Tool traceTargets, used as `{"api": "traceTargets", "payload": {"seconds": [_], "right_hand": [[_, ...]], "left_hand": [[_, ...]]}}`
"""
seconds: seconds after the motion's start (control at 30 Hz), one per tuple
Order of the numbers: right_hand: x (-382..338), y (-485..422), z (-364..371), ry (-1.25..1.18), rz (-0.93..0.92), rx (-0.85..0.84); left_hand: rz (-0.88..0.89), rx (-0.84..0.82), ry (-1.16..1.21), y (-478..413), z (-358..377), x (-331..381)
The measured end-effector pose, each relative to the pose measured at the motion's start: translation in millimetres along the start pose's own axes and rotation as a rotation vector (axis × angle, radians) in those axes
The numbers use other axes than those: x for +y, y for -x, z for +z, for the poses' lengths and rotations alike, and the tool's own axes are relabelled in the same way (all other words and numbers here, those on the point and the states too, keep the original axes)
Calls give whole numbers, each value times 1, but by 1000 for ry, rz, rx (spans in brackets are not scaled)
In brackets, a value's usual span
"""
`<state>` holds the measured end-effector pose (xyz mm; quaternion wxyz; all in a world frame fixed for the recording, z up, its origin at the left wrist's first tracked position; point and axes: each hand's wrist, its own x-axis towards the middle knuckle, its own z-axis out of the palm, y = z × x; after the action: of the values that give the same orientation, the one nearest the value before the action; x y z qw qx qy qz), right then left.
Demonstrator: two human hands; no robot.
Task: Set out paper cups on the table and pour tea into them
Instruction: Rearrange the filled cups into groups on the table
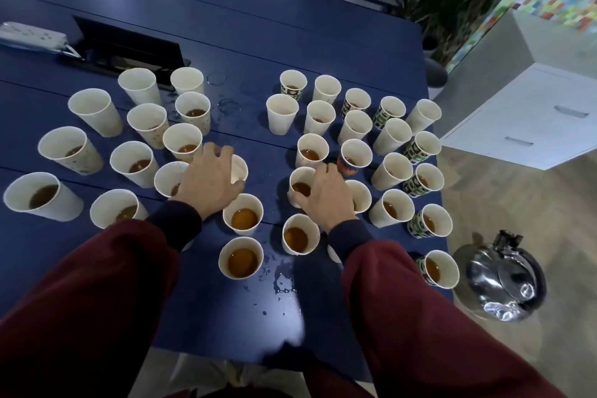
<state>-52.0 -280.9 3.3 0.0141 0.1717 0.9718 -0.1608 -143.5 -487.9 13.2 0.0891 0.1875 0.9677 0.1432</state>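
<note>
Head view: the left hand [206, 181] grips a seemingly empty white paper cup [239, 170] mid-counter. The right hand [323, 197] grips a tea-filled paper cup [299, 186] nearby on the blue counter [290, 42]. Pouring looks nearly done and arranging is likely under way. Next, shift both upright, clear of neighbours. The steel kettle [500, 278] sits beyond the right edge.

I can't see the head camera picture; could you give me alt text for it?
Bare-handed, a person's left grip holds one paper cup and the right grip a second cup, among dozens on a blue table, many holding tea; a steel kettle sits beside the table.
</note>
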Motion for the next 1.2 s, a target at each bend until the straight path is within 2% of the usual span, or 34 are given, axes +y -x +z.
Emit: {"api": "traceTargets", "payload": {"seconds": [0.27,0.5,0.67,0.9,1.2], "right_hand": [[-2,1,-1,42,21,-22],[-1,-1,-3,39,40,-57],[-3,-7,1,-37,17,-143],[-2,-8,5,-48,29,-115],[0,-8,7,-90,62,-129]], "left_hand": [[-28,-167,48,-11,3,-9],[-15,-230,15,-24,9,-10],[-3,-236,16,-30,9,-7],[67,-163,70,-54,4,7],[187,-217,75,-109,16,31]]}}
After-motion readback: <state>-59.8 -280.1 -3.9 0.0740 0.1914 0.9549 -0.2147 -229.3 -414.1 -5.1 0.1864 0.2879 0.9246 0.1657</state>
